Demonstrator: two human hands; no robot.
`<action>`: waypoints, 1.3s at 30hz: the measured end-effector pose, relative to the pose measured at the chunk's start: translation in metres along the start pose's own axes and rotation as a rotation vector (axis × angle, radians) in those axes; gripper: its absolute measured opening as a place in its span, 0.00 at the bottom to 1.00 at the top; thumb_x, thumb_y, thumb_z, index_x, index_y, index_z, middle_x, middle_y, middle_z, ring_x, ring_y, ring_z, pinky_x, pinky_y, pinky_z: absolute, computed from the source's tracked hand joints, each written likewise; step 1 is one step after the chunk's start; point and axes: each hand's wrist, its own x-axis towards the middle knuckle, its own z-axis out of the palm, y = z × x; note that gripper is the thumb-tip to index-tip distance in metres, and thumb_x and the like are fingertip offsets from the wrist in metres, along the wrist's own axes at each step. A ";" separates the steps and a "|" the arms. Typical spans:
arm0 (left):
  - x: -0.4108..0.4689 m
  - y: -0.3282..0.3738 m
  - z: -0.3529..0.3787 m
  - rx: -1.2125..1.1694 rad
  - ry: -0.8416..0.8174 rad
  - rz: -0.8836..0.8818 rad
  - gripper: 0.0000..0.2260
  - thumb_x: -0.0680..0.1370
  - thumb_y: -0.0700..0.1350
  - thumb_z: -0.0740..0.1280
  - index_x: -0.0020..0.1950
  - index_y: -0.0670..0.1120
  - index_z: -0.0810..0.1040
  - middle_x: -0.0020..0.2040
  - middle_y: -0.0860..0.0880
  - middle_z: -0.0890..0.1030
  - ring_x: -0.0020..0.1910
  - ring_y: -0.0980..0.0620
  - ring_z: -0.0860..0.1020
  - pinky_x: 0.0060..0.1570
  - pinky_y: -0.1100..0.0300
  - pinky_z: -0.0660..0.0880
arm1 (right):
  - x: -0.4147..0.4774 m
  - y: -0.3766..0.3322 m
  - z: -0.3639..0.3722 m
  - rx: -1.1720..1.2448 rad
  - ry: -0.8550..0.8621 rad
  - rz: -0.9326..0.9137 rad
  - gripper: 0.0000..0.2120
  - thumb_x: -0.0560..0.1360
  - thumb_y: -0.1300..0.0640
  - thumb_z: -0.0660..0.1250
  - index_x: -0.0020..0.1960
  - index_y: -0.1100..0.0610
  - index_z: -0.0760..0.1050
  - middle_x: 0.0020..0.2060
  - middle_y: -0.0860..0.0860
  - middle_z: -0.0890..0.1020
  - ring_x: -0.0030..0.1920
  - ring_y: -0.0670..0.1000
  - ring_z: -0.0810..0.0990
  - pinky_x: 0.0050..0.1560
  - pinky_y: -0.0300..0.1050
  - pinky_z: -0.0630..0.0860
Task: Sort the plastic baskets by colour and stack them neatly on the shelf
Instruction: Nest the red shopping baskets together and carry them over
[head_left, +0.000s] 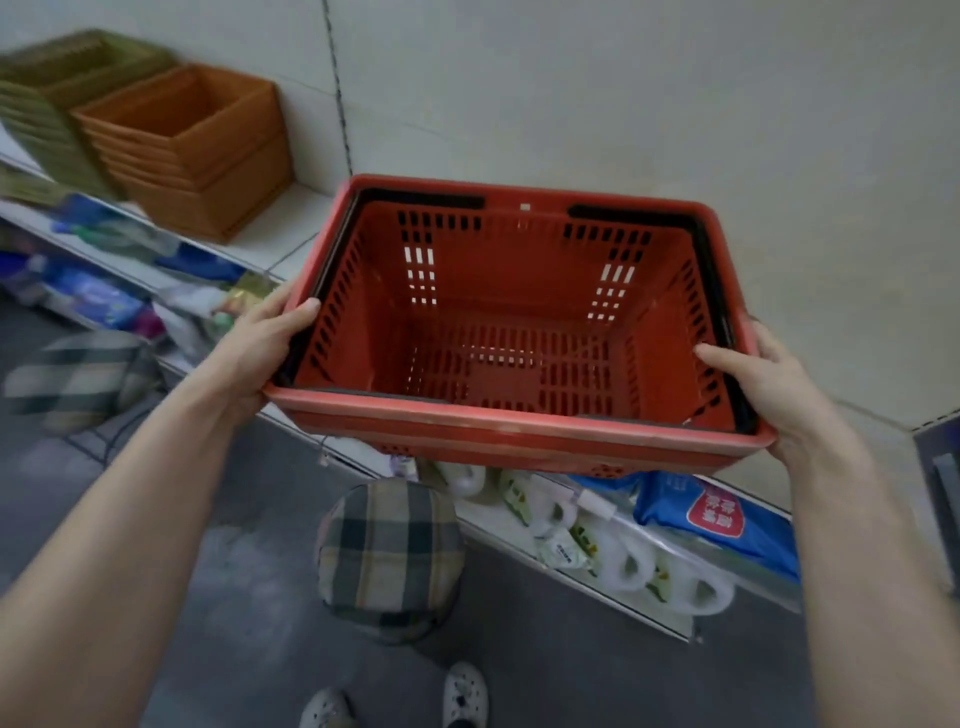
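I hold a red plastic basket (514, 332) with black folded handles in front of me, above the edge of the white shelf (291, 223). My left hand (265, 338) grips its left rim and my right hand (763, 379) grips its right rim. The basket is empty and level. On the shelf at the left stands a stack of orange baskets (192, 150), and further left a stack of green baskets (62, 114), blurred.
Below the shelf a lower shelf holds packaged goods, white bottles (623, 556) and a blue packet (717, 519). A plaid round stool (389, 556) stands on the grey floor near my feet, another plaid cushion (78, 379) at the left. A pale wall backs the shelf.
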 end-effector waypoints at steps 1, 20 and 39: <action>-0.013 -0.001 -0.018 0.009 0.016 0.019 0.18 0.81 0.40 0.57 0.71 0.49 0.70 0.54 0.48 0.83 0.45 0.54 0.83 0.47 0.58 0.81 | -0.009 -0.002 0.015 -0.006 -0.022 -0.014 0.17 0.75 0.64 0.68 0.55 0.43 0.77 0.48 0.51 0.84 0.42 0.50 0.85 0.41 0.47 0.84; -0.173 -0.013 -0.401 -0.060 0.433 -0.050 0.18 0.81 0.40 0.59 0.69 0.53 0.73 0.53 0.50 0.83 0.44 0.55 0.84 0.42 0.58 0.82 | -0.114 -0.011 0.412 -0.143 -0.430 -0.045 0.22 0.73 0.67 0.67 0.61 0.46 0.76 0.50 0.53 0.85 0.44 0.52 0.86 0.42 0.49 0.82; -0.069 0.025 -0.749 -0.042 0.698 -0.067 0.20 0.79 0.37 0.62 0.68 0.53 0.73 0.47 0.57 0.85 0.41 0.59 0.83 0.40 0.64 0.81 | -0.034 -0.086 0.841 -0.243 -0.680 -0.013 0.24 0.74 0.64 0.67 0.68 0.48 0.72 0.53 0.54 0.83 0.49 0.54 0.84 0.45 0.50 0.82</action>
